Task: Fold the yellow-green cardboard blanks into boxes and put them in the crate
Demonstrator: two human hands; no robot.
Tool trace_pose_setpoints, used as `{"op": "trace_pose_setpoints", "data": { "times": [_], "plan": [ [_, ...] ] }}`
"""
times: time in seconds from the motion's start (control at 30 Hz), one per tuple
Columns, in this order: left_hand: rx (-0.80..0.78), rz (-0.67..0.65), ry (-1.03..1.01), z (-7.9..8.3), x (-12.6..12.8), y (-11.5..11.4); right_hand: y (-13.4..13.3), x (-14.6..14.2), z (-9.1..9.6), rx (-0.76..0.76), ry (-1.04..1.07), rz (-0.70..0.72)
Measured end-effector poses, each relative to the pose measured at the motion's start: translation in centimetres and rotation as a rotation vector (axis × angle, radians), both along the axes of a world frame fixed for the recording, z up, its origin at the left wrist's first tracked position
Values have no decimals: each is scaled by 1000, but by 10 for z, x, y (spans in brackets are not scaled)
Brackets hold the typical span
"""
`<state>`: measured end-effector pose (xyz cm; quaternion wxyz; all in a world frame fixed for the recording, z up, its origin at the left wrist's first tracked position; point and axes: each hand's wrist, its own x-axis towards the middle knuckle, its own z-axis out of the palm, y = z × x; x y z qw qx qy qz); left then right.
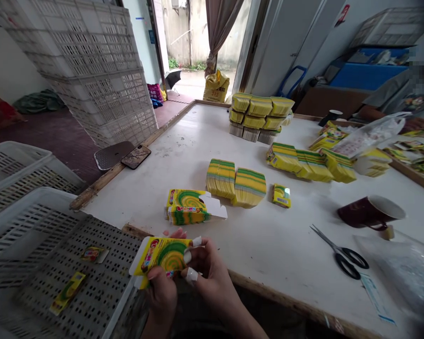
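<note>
Both of my hands hold a small yellow and green carton [162, 256] just in front of the table's near edge. My left hand [162, 292] grips its lower side with thumb and fingers closed on it. Taped fingertips of my right hand [205, 273] pinch the carton's right end. A small pile of the same cartons [187, 207], folded up, lies on the white table [155, 160] just beyond my hands. Two stacks of flat yellow-green carton blanks [236, 183] stand behind that pile.
White plastic crates [38, 226] sit at my left, one holding two loose packets [69, 289]. Scissors [339, 254], a dark red mug [371, 214], more carton stacks [259, 115] and a phone [136, 156] lie on the table. Another person [406, 94] sits at the far right.
</note>
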<state>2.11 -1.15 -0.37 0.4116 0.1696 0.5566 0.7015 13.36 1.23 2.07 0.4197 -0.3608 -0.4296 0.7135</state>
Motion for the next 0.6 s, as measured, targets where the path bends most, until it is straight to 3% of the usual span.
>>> {"op": "trace_pose_setpoints", "data": {
  "times": [0.13,0.27,0.37,0.5,0.6],
  "plan": [
    [104,21,-249,19,17,13,-2,1,10,-33,55,100],
    [236,-8,-499,26,20,15,-12,-2,10,69,-35,173],
    [194,6,-459,20,17,11,-12,-2,3,149,-190,149],
    [152,-118,-272,9,10,6,1,7,1,204,-222,72],
    [89,-65,-146,5,6,6,9,18,6,395,-373,22]
  ]
}}
